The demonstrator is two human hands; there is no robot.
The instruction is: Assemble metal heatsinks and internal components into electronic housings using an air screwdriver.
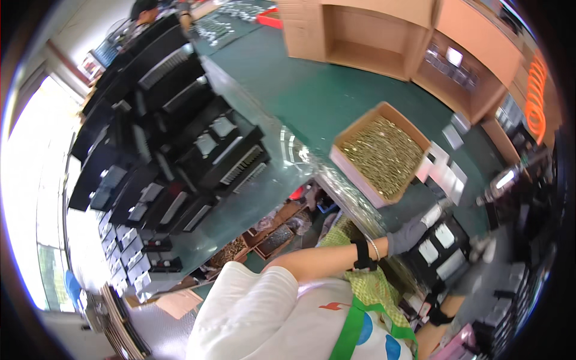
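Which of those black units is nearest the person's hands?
The black unit between the left hand and right hand; the stacked units stand farther off, at the left.

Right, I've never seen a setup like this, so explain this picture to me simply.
No machine is doing the handling here: a person is working with their own two hands, in grey gloves. The single picture comes from a wide fisheye camera on that person's head, looking down, so straight edges bend near the rim.

The left hand and the right hand are at opposite sides of a black piece with pale patches. They seem to hold it between them, though blur hides the exact grip.

On the green work surface beyond stands an open box filled with small brass-coloured parts. Farther back is a cardboard shelf, and black units are stacked on the left.
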